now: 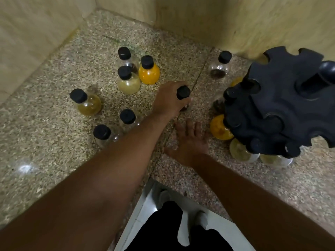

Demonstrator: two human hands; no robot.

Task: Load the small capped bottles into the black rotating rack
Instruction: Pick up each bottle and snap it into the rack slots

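My left hand (169, 100) grips a small bottle with a black cap (183, 92) that stands on the speckled counter (54, 142). My right hand (190, 142) rests flat on the counter just left of the black rotating rack (279, 109). The rack stands at the right and several bottles hang in its lower slots, among them an orange one (220, 130) and a pale yellow one (240, 150). Loose capped bottles stand to the left: an orange one (149, 72), a pale one (128, 82), an amber one (88, 104) and clear ones (126, 118).
A further bottle with dark contents (220, 66) stands behind the rack near the wall. Tiled walls (235, 20) close the counter at the back and left. The counter's front edge (181, 189) runs beside my legs, with the white floor below.
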